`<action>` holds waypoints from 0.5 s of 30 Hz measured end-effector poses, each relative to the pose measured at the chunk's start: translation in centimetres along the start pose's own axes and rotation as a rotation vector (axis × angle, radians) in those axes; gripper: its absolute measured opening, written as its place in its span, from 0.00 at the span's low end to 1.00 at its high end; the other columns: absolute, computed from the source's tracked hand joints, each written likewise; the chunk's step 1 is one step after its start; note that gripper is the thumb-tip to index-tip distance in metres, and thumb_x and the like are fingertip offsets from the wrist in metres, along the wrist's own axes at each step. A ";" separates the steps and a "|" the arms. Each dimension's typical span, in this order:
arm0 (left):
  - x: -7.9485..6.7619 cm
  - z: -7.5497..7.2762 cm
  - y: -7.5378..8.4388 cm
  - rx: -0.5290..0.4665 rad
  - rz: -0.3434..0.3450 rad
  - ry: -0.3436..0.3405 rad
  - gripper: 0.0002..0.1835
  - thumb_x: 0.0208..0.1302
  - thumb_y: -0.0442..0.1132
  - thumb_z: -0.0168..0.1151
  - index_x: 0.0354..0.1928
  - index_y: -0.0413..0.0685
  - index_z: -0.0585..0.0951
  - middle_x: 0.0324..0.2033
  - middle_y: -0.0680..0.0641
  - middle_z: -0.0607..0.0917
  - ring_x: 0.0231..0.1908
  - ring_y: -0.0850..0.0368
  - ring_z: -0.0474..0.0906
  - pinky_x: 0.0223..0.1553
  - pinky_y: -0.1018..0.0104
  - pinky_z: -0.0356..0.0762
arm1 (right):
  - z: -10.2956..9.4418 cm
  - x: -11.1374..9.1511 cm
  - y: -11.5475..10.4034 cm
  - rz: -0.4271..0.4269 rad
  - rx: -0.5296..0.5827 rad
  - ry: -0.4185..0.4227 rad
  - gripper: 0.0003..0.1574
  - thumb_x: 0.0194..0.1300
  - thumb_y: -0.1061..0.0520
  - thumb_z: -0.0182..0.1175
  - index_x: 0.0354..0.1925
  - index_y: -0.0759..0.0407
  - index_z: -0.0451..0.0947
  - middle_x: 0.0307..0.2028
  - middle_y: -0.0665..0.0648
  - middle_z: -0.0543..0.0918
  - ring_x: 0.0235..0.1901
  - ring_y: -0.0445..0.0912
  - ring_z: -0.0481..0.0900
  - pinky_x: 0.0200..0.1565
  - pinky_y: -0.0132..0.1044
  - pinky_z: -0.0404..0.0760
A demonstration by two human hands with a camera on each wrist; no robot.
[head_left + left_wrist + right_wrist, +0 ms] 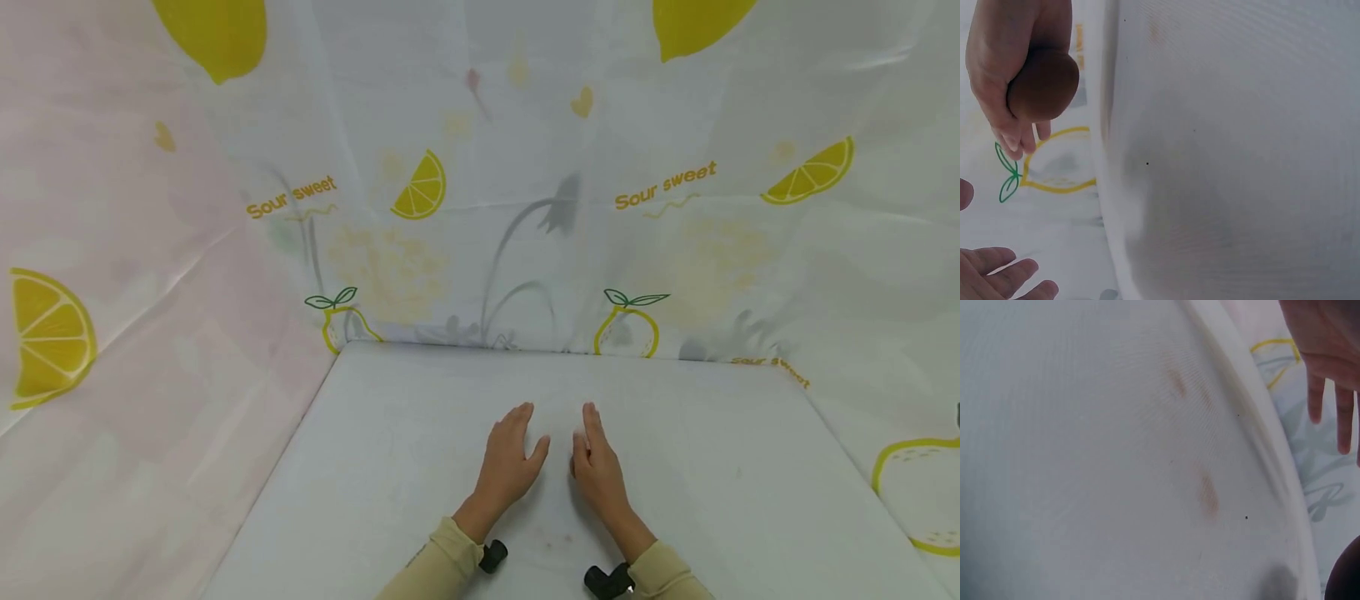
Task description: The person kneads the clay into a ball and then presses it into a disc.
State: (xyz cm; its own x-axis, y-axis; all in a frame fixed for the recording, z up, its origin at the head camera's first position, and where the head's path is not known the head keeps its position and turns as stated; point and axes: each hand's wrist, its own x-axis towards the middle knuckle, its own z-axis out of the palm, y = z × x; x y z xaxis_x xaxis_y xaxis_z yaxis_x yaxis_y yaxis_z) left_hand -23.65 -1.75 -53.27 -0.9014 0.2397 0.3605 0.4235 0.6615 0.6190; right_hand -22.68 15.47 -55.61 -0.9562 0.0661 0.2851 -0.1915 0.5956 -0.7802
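My right hand (600,482) is above the table, fingers pointing forward. In the left wrist view, that hand (996,59) holds a smooth brown egg-shaped thing (1044,86) against its palm. From the head camera, the back of the hand mostly hides it. A dark rounded part of it (1346,578) shows at the lower right of the right wrist view. Facing it across a gap is my left hand (510,467), thumb apart and fingers extended, with nothing in it. The left hand's spread fingers (1343,415) hang at the upper right of the right wrist view.
A white-covered table (405,425) lies under both hands, with faint reddish smudges (1208,495) on its cover. Lemon-printed cloth (525,250) hangs behind it and along the sides. Black wrist devices (609,581) sit at both cuffs.
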 end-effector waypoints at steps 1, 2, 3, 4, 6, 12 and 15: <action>0.0 0.0 -0.1 0.014 0.003 0.001 0.31 0.75 0.48 0.56 0.72 0.37 0.69 0.70 0.40 0.72 0.71 0.43 0.66 0.68 0.38 0.62 | 0.0 0.1 0.1 -0.005 -0.017 -0.003 0.35 0.83 0.53 0.44 0.78 0.67 0.52 0.78 0.67 0.54 0.77 0.61 0.51 0.71 0.60 0.57; 0.0 0.0 -0.2 0.029 0.008 0.003 0.31 0.75 0.48 0.57 0.72 0.36 0.69 0.70 0.40 0.72 0.70 0.43 0.66 0.68 0.38 0.62 | 0.1 0.1 0.2 -0.009 -0.034 -0.008 0.35 0.83 0.54 0.44 0.78 0.67 0.52 0.78 0.67 0.54 0.77 0.61 0.50 0.71 0.60 0.58; 0.0 0.0 -0.2 0.043 0.010 0.004 0.31 0.74 0.48 0.57 0.72 0.37 0.69 0.70 0.40 0.72 0.70 0.43 0.66 0.68 0.38 0.63 | 0.1 0.2 0.4 -0.014 -0.052 -0.012 0.35 0.82 0.55 0.45 0.78 0.67 0.52 0.78 0.67 0.54 0.77 0.62 0.50 0.70 0.61 0.59; -0.1 0.1 -0.3 0.050 0.011 0.005 0.31 0.74 0.48 0.57 0.72 0.37 0.69 0.70 0.40 0.72 0.70 0.43 0.66 0.68 0.38 0.63 | 0.2 0.2 0.5 -0.015 -0.064 -0.020 0.35 0.82 0.56 0.46 0.79 0.67 0.52 0.78 0.67 0.53 0.77 0.62 0.50 0.70 0.61 0.59; -0.1 0.1 -0.3 0.061 0.013 0.011 0.31 0.74 0.48 0.58 0.72 0.37 0.69 0.70 0.40 0.72 0.70 0.43 0.67 0.68 0.38 0.63 | 0.3 0.3 0.7 -0.020 -0.089 -0.030 0.35 0.81 0.58 0.47 0.79 0.67 0.52 0.78 0.68 0.53 0.77 0.63 0.50 0.70 0.61 0.60; -0.1 0.1 -0.5 0.086 0.023 0.027 0.31 0.73 0.47 0.59 0.71 0.36 0.70 0.69 0.40 0.73 0.69 0.42 0.68 0.67 0.37 0.64 | 0.5 0.3 1.0 -0.053 -0.131 -0.042 0.36 0.78 0.61 0.50 0.77 0.71 0.53 0.77 0.72 0.53 0.75 0.67 0.51 0.69 0.65 0.58; -0.1 0.1 -0.6 0.094 0.015 0.026 0.31 0.73 0.47 0.59 0.71 0.36 0.70 0.69 0.40 0.73 0.69 0.42 0.68 0.67 0.37 0.64 | 0.8 0.3 1.1 -0.088 -0.207 -0.052 0.34 0.77 0.62 0.52 0.74 0.75 0.58 0.75 0.75 0.57 0.74 0.69 0.54 0.69 0.67 0.57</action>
State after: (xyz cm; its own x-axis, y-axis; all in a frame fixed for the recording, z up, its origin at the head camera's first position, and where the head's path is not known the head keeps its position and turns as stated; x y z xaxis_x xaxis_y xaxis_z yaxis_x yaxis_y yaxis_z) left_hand -23.82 -2.11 -53.70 -0.8917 0.2324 0.3884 0.4258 0.7217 0.5457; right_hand -23.38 15.50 -56.79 -0.9490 -0.0320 0.3136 -0.2304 0.7494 -0.6208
